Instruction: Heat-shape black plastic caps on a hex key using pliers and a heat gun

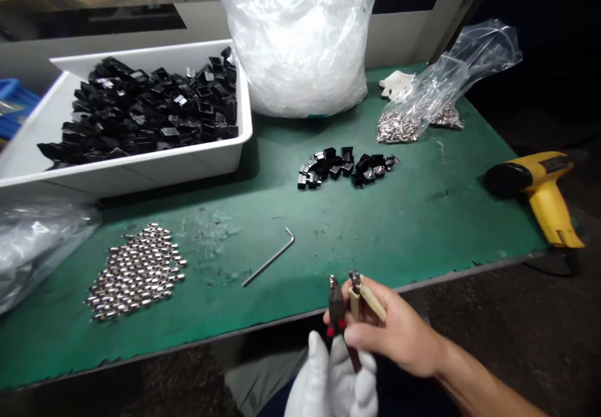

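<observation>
My left hand (pixel 328 379), in a white glove, is closed around dark pliers (pixel 336 304) with red on the handles. A small shiny metal piece shows at the jaws' tip. My bare right hand (pixel 399 335) grips a cream-handled tool (pixel 369 298) with a metal end, its exact kind unclear. Both hands are close together in front of the bench's near edge. Beyond them an L-shaped hex key (pixel 270 260) lies on the green bench top (pixel 375 229). To the left, many small metal cylindrical fittings (pixel 136 273) are spread in a flat cluster.
A white bin (pixel 188 163) of black plastic housings stands back left, beside a large clear bag (pixel 300 47). Loose black housings (pixel 333 165) lie mid-bench. Back right is a bag of metal parts (pixel 399 126). A yellow heat gun (pixel 544 185) sits at the right edge.
</observation>
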Demonstrator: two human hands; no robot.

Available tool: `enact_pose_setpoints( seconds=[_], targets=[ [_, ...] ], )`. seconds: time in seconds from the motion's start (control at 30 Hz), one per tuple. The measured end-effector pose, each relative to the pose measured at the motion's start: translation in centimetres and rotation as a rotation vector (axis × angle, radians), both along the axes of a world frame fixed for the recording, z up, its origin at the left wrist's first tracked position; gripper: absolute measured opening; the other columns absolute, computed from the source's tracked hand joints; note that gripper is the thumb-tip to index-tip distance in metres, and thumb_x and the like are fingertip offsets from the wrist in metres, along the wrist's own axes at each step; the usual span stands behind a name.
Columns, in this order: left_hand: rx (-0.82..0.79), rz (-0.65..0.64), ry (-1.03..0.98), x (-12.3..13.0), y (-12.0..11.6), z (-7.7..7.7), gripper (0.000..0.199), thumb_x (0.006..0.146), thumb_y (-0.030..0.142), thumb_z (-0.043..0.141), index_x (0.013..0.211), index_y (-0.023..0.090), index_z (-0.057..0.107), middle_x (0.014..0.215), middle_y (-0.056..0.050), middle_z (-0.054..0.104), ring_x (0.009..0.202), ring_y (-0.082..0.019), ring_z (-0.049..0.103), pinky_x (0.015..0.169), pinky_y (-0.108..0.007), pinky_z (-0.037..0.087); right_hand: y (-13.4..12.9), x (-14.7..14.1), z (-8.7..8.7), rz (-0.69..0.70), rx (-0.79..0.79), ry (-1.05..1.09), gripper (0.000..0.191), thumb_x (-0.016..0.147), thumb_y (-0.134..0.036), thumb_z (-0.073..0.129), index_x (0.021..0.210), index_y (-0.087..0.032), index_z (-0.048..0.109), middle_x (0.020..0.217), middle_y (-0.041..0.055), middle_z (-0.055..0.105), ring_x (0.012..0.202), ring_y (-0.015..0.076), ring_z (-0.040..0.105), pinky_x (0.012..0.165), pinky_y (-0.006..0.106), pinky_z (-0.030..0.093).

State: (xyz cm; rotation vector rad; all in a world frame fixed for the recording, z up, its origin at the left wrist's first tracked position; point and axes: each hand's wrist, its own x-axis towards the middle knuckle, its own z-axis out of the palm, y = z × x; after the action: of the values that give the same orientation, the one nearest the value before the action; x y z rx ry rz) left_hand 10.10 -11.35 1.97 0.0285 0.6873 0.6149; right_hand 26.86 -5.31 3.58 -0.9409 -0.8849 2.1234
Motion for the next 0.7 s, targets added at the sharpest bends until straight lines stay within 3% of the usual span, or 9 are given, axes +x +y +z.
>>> enact_pose_setpoints(
  seconds=[0.1, 0.2, 0.27, 0.4, 0.57, 0.7],
  targets=[
    [-0.001, 0.095, 0.147, -0.1, -0.3, -0.6, 0.068, 0.079, 0.083, 0.054, 0.088, 0.016, 0.061, 0.061, 0.004, 0.047, 0.045, -0.004, 0.032, 0.045, -0.018, 0.02, 0.4, 0.9, 1.5, 0.03, 0.178, -0.373, 0.025, 0.099, -0.019, 0.059, 0.124, -0.024, 0.054, 0.113, 0.0021, 0.064, 0.106, 0.0184, 0.059, 0.093, 0.032, 0.046],
    [0.036, 0.107, 0.376, -0.6, -0.5, -1.0, 0.067, 0.077, 0.083, 0.057, 0.087, 0.016, 0.059, 0.06, 0.005, 0.045, 0.047, -0.004, 0.029, 0.045, -0.018, 0.019, 0.7, 1.6, 3.6, 0.168, 0.406, -0.783, 0.036, 0.104, -0.017, 0.043, 0.136, -0.033, 0.046, 0.125, 0.0001, 0.061, 0.119, 0.0197, 0.056, 0.099, 0.036, 0.043],
    [0.049, 0.075, 0.504, -0.9, -0.7, -1.1, 0.069, 0.075, 0.084, 0.057, 0.088, 0.016, 0.059, 0.061, 0.005, 0.045, 0.048, -0.005, 0.03, 0.046, -0.019, 0.02, 0.9, 1.6, 5.0, 0.227, 0.571, -0.937, 0.035, 0.106, -0.02, 0.039, 0.138, -0.033, 0.044, 0.134, 0.0013, 0.058, 0.124, 0.021, 0.053, 0.1, 0.038, 0.043],
    [0.103, 0.048, 0.735, -0.8, -0.8, -0.9, 0.067, 0.081, 0.082, 0.051, 0.092, 0.017, 0.06, 0.063, 0.003, 0.05, 0.05, -0.007, 0.038, 0.049, -0.02, 0.027, 1.0, 0.7, 6.4, 0.29, 0.734, -1.059, 0.025, 0.104, -0.021, 0.04, 0.126, -0.028, 0.049, 0.133, 0.0031, 0.057, 0.121, 0.0232, 0.053, 0.098, 0.04, 0.045],
    [0.202, 0.093, 0.973, -0.7, -0.9, -0.8, 0.062, 0.083, 0.077, 0.054, 0.095, 0.018, 0.067, 0.085, -0.009, 0.07, 0.073, -0.019, 0.063, 0.065, -0.028, 0.05, 0.7, -0.5, 6.3, 0.289, 0.699, -1.045, 0.021, 0.1, -0.016, 0.043, 0.116, -0.027, 0.051, 0.118, 0.0024, 0.059, 0.109, 0.0223, 0.056, 0.095, 0.044, 0.046],
    [0.251, 0.111, 1.068, -0.9, -1.0, -1.5, 0.061, 0.083, 0.075, 0.056, 0.095, 0.018, 0.071, 0.089, -0.011, 0.074, 0.082, -0.024, 0.068, 0.076, -0.033, 0.055, 0.8, -0.9, 6.0, 0.279, 0.675, -1.032, 0.02, 0.1, -0.015, 0.04, 0.113, -0.026, 0.05, 0.112, 0.0022, 0.059, 0.102, 0.0223, 0.055, 0.091, 0.046, 0.046]
  ],
)
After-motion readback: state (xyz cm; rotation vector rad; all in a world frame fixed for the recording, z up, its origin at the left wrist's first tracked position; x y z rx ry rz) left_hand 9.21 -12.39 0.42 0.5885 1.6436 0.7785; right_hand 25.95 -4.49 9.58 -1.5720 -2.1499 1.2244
